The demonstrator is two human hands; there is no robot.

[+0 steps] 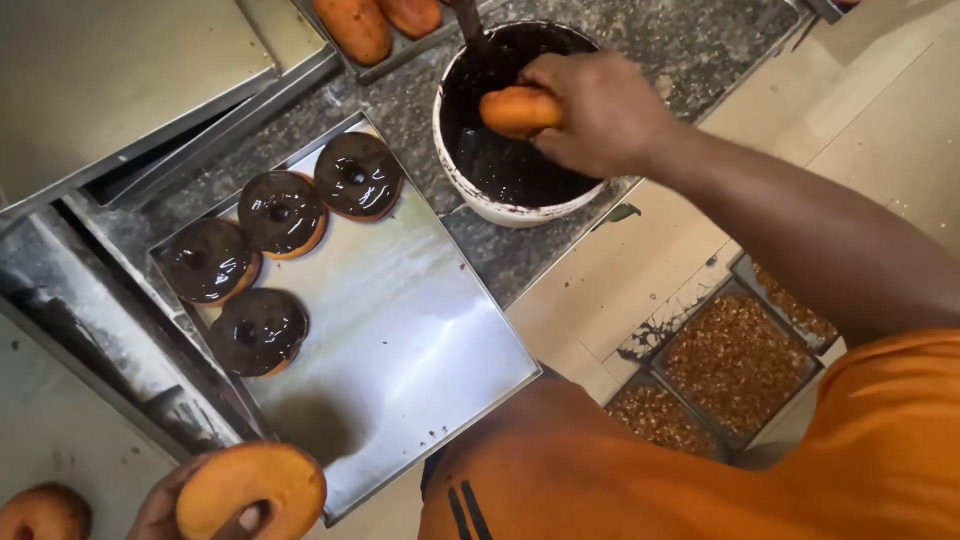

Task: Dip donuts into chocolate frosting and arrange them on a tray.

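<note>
Head view: right hand [600, 110] gripping a plain donut [518, 110] over the chocolate bucket [470, 195]; left hand [165, 505] pinching another bare donut [252, 492]. Four dipped donuts [280, 210] done on the tray [400, 330]. More plain ones [380, 22] left up top.

A speckled grey stone worktop [690, 40] carried everything. A white bucket [480, 200] of dark chocolate glaze stood near its front edge, and a shiny steel tray [420, 330] lay just beside the bucket, one corner jutting past that edge, with four chocolate-glazed doughnuts [282, 212] grouped at its far end. At the back edge sat another tray [400, 55] with plain doughnuts [355, 27], only partly in view.
</note>
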